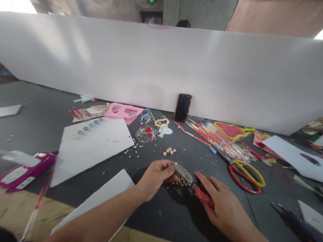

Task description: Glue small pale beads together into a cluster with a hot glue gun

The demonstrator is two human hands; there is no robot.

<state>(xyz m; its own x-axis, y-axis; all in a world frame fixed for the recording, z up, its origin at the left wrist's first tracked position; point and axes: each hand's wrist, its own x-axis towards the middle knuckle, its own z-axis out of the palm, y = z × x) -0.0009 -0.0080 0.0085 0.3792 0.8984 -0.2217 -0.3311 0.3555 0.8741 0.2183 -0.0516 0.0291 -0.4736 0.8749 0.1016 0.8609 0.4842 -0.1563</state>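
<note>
Low on the dark surface [161,218], the right hand [222,205] curls closed around the red handle [204,197] of a pair of metal pliers [191,183], while the left hand [155,178] pinches their steel head [182,171] between thumb and fingers. Pale beads [181,182] lie just beneath. The pliers should feel stiff and fairly heavy, best held by the red handle, though shadow makes the grip hard to judge. Farther off lie red-and-yellow scissors [246,178] and a phone [183,107].
</note>
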